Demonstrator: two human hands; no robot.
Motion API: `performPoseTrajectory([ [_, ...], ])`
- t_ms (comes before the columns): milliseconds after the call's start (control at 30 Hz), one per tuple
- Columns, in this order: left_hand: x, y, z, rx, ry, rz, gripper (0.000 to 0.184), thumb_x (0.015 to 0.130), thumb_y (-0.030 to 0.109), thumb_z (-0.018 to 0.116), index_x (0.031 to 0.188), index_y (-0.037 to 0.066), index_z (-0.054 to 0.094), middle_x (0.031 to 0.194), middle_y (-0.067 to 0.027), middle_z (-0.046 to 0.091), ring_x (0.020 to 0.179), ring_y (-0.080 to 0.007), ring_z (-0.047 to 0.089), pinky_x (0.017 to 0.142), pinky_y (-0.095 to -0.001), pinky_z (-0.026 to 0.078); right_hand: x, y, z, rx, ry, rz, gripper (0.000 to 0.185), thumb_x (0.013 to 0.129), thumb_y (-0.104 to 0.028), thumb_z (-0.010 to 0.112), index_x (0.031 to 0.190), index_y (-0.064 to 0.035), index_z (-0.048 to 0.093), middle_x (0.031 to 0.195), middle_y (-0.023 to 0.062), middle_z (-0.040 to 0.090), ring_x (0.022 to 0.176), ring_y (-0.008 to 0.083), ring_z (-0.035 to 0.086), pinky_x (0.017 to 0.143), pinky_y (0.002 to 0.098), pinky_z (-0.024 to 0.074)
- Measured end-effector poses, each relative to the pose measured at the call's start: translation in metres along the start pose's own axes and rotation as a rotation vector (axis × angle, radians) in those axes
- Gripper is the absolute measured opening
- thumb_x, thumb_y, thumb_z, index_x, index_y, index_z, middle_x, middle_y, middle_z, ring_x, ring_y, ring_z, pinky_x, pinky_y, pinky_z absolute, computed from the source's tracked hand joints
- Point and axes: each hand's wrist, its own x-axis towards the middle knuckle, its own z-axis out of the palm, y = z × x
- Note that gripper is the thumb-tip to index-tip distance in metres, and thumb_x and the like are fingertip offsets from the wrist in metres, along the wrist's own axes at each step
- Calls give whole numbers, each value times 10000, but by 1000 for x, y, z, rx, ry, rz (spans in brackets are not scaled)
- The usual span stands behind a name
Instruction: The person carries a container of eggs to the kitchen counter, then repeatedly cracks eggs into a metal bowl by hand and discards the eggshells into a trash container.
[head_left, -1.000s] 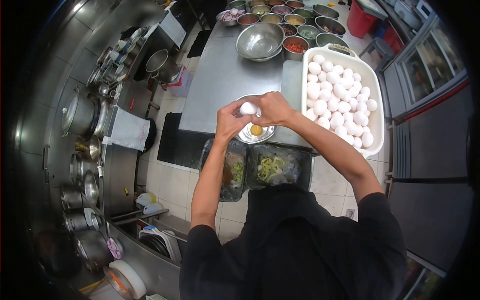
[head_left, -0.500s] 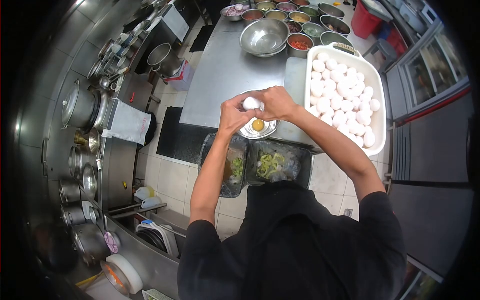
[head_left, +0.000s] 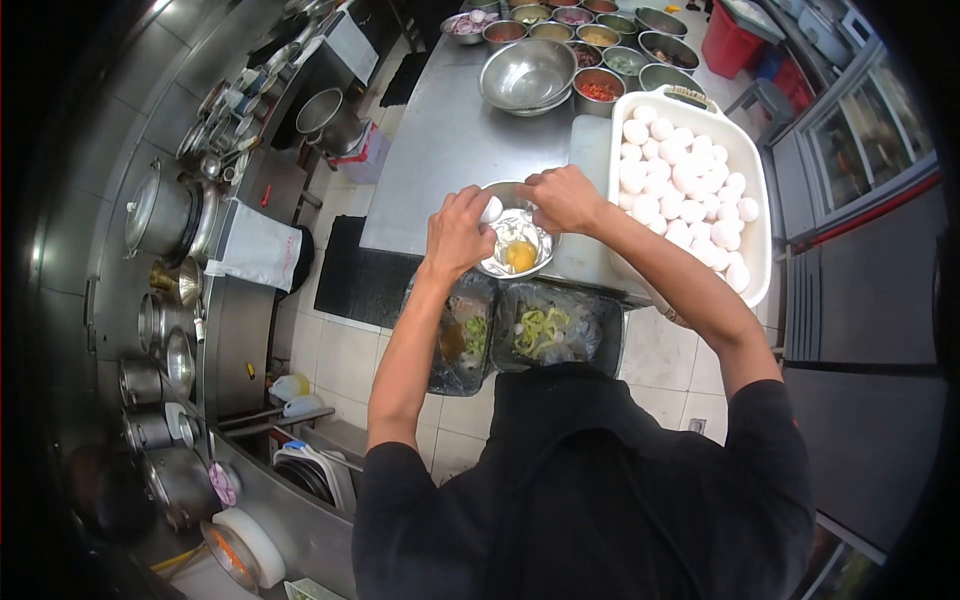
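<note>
A metal bowl [head_left: 545, 262] with yellow yolk [head_left: 520, 256] and clear egg white stands at the near edge of the steel table. At the bowl's left rim my left hand [head_left: 460, 232] is closed around a white eggshell [head_left: 491, 210]. My right hand [head_left: 562, 198] is over the bowl's right rim with its fingers bent together; what they hold, if anything, is hidden. To the right, a white tub [head_left: 762, 240] holds many white eggs [head_left: 690, 180].
Two lined bins [head_left: 545, 335] with green scraps stand below the table edge. A cutting board [head_left: 590, 160] lies beside the tub. Large steel bowls [head_left: 528, 75] and several small ingredient bowls [head_left: 598, 90] stand at the back. Pots [head_left: 155, 210] line the left counter.
My hands have moved apart, the left one leftward with the eggshell, the right one slightly right. More egg now shows in the bowl, and the yolk area looks larger.
</note>
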Motion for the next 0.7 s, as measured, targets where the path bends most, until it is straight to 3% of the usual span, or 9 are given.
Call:
performPoseTrajectory([
  [67,-3,3,0,37,35,-1,492,674,102,643,1166,82,628,1088,-123,627,973,-322,605,756,-450,551,-1,-2,4,-89,4,80,325,641,-110,628,951,-30,677,775,174,677,714,350,673,627,440,536],
  [167,-8,8,2,108,-79,-147,475,667,103,691,1139,63,659,1061,-132,651,927,-339,638,803,-402,541,-5,-9,0,-15,84,169,280,651,-150,667,892,-8,675,749,193,672,729,357,681,642,445,542],
  [267,-13,14,4,-141,63,-356,404,731,96,721,1124,25,665,1014,-114,685,832,-240,670,743,-340,540,-13,-27,-17,121,82,370,273,670,-217,719,855,-18,685,726,195,672,738,363,684,668,447,549],
  [367,-37,16,10,-676,192,-563,324,764,163,741,1039,-2,694,840,-96,687,694,-174,620,637,-323,505,-46,-52,-25,304,79,476,398,656,-321,791,913,-28,710,775,167,703,743,360,688,668,433,550],
  [500,-92,50,-8,-737,-125,-547,303,768,133,749,1021,-25,697,727,-67,684,619,-82,561,587,-269,474,-104,-90,-26,321,-237,525,593,627,-511,844,935,-23,705,760,180,694,734,360,693,684,439,553],
  [533,-103,64,-5,-867,-212,-607,362,744,108,739,1079,-16,680,801,-68,686,660,-115,591,602,-278,482,-115,-94,-21,329,-257,574,626,630,-524,840,975,-22,697,769,187,694,746,370,690,693,448,550],
  [600,-107,88,-11,-551,-345,-401,438,714,73,720,1141,-1,658,906,-80,675,731,-161,618,642,-290,499,-134,-98,-8,348,-296,660,694,635,-550,832,1056,-20,680,788,201,693,770,389,685,711,465,546],
  [667,-115,108,-4,-638,-353,-435,517,682,53,700,1194,16,633,983,-98,647,790,-200,626,688,-301,507,-144,-104,0,604,-185,767,699,771,-544,744,1196,-2,623,900,236,684,893,392,675,781,456,534],
  [700,-129,107,11,-785,-379,-469,455,764,68,701,1207,3,619,1037,-97,650,795,-182,621,688,-296,506,-145,-110,5,766,-79,811,684,813,-533,711,1217,9,610,970,257,673,957,387,664,815,449,526],
])
